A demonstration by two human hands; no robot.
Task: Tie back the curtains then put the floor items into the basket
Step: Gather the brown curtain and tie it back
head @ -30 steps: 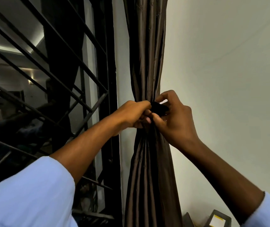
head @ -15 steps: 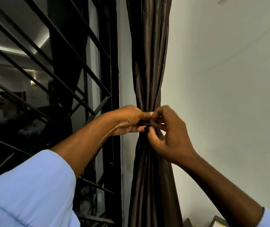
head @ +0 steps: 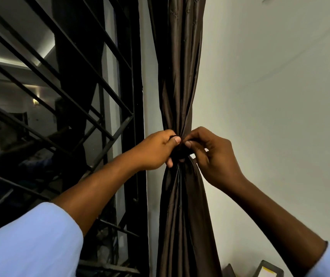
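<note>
Pinching a dark tie [head: 180, 150] from both sides, our left hand [head: 156, 150] and right hand [head: 214, 156] meet at the brown curtain's [head: 180, 86] gathered waist beside the window grille [head: 60, 96]. A second ago the tie stuck out loose; now it sits snug, so this curtain seems nearly tied.

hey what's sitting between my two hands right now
In the head view, the gathered brown curtain and its dark tie lie between left hand and right hand.

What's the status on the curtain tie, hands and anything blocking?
Left hand, right hand: both pinching dark tie. Brown curtain bunched at the tie. Nothing in the way.
</note>
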